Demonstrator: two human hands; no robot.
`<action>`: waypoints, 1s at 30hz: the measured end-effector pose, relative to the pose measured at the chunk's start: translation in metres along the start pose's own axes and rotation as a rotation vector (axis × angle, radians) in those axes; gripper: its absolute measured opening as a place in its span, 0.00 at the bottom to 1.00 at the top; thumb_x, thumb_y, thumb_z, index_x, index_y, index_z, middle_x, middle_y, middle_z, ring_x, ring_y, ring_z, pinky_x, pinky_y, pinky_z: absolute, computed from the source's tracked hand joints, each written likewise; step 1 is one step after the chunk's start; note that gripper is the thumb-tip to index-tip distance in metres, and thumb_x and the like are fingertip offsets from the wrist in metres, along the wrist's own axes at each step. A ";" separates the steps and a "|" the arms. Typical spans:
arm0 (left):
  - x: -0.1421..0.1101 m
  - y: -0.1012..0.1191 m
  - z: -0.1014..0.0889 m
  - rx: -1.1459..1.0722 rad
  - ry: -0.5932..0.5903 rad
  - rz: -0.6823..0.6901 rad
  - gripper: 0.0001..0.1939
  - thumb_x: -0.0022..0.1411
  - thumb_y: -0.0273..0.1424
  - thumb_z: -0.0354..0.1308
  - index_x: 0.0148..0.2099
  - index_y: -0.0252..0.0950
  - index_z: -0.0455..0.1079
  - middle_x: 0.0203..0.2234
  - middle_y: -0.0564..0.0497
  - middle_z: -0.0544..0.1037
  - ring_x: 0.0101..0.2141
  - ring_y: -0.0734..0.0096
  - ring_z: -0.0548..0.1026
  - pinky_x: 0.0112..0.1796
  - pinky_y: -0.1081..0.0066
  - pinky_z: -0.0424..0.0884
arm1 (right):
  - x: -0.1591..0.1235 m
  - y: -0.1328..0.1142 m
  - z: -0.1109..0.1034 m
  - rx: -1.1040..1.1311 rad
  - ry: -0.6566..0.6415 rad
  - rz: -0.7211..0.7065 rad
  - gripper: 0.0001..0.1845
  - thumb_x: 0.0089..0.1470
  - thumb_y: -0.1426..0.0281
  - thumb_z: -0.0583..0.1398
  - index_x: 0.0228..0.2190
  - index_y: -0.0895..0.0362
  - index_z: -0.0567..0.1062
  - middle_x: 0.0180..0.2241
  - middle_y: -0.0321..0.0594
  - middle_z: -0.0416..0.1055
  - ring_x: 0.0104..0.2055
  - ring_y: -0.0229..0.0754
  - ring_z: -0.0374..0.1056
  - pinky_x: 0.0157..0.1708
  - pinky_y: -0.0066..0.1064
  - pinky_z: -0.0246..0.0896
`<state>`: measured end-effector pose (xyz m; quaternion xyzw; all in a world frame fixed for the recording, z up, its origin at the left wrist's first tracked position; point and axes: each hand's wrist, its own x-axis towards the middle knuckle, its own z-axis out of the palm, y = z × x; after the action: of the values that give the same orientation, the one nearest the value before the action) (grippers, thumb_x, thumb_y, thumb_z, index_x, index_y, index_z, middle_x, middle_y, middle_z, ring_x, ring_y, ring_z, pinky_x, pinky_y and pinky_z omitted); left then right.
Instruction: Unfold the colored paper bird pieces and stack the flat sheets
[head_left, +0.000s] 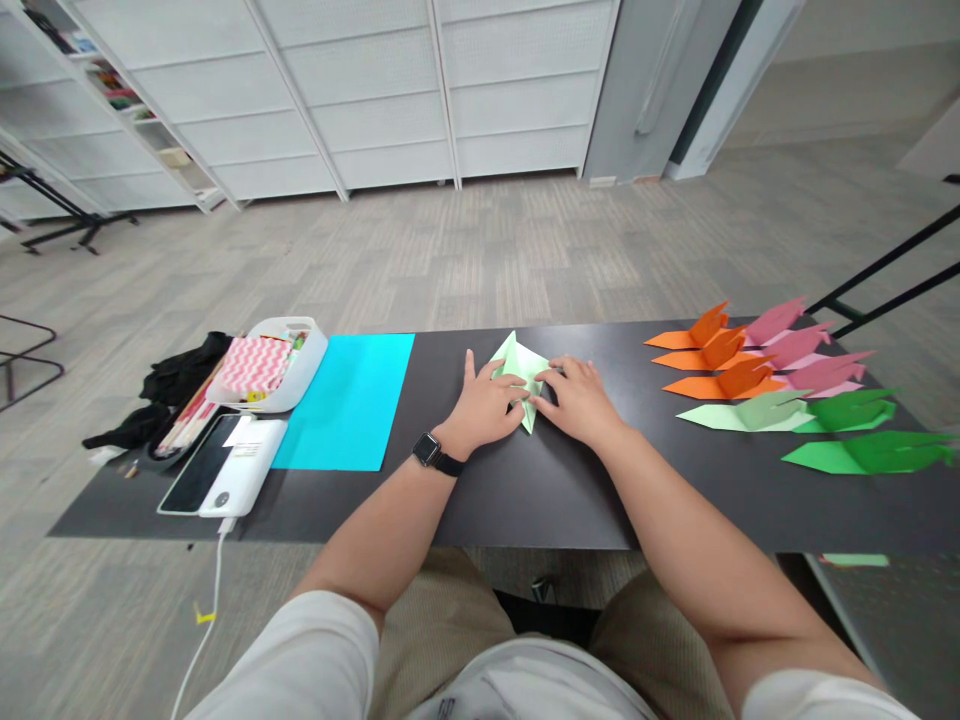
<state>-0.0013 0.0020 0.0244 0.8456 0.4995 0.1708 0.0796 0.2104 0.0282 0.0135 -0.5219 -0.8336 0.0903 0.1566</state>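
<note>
A pale green sheet of origami paper, folded into a pointed kite-like shape, lies on the dark table in front of me. My left hand, with a black watch on its wrist, presses on the paper from the left; its fingertips reach over the middle and one digit points away. From the right, my right hand holds the paper's edge with bent fingers, its thumb near the lower tip. Both hands hide part of the folds, and the fingertips nearly meet over the paper.
On the right stand folded paper cranes in rows: orange, pink, pale green and green. Blue paper lies left, beside a white basket, a phone and a white device with a cable.
</note>
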 end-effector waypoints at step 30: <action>0.005 -0.014 0.002 -0.042 0.077 0.175 0.07 0.69 0.30 0.64 0.45 0.47 0.82 0.55 0.53 0.81 0.56 0.59 0.73 0.66 0.48 0.57 | 0.017 0.032 -0.008 0.108 -0.202 0.123 0.25 0.69 0.67 0.51 0.56 0.40 0.81 0.72 0.40 0.59 0.77 0.61 0.46 0.73 0.69 0.31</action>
<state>-0.0099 0.0133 0.0197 0.8771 0.4226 0.2197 0.0627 0.2332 0.0578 0.0139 -0.5510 -0.8056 0.1964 0.0941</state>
